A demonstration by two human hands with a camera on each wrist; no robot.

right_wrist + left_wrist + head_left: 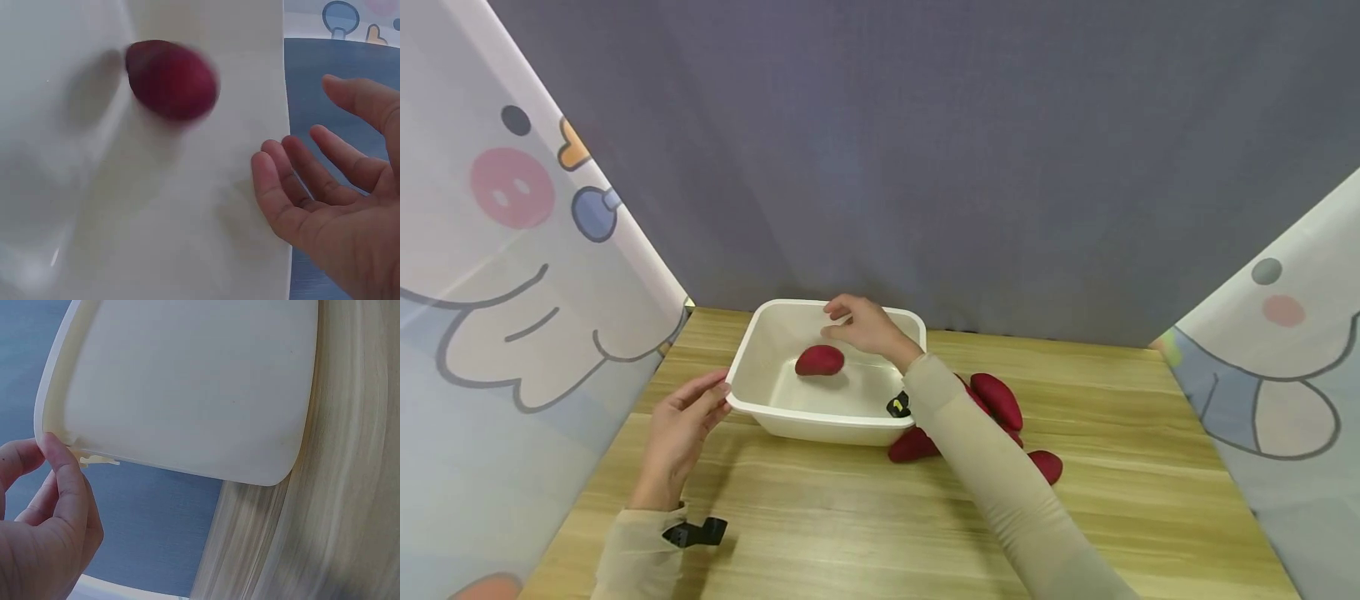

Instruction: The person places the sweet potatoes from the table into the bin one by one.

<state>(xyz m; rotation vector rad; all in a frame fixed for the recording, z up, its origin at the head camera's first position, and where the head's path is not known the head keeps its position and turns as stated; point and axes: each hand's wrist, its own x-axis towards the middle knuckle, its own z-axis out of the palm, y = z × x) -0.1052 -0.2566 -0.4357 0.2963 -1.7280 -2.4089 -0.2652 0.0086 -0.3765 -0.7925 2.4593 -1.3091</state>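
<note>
wood-grained tabletop [820, 525], viewed from above, with a grey cloth [880, 167] hanging behind its far edge and cartoon-printed sheets [445, 208] flanking it at either side. a white rectangular plastic tub [820, 428] stands toward the far edge, its long side facing the wearer. inside lies, or hangs just above the floor of the tub, one dark red sweet-potato-shaped piece [820, 362]; it is blurred in the right wrist view, with its shadow to one side, and contact with the tub cannot be told. the left hand [681, 429] pinches the rim at the tub's near left corner between thumb and fingers, as the left wrist view also shows. the right hand [868, 327] is poised at the far wall of the tub, beyond the single piece and apart from it; its thumb stands well away from the gently bent fingers [275, 194], which hold nothing. to the right of the tub, further dark red pieces [997, 402] are grouped on the table, partly hidden by the right forearm, so their number cannot be told. both arms wear beige sleeves [1000, 492]; a black wrist mount [696, 533] projects from the left cuff.
</note>
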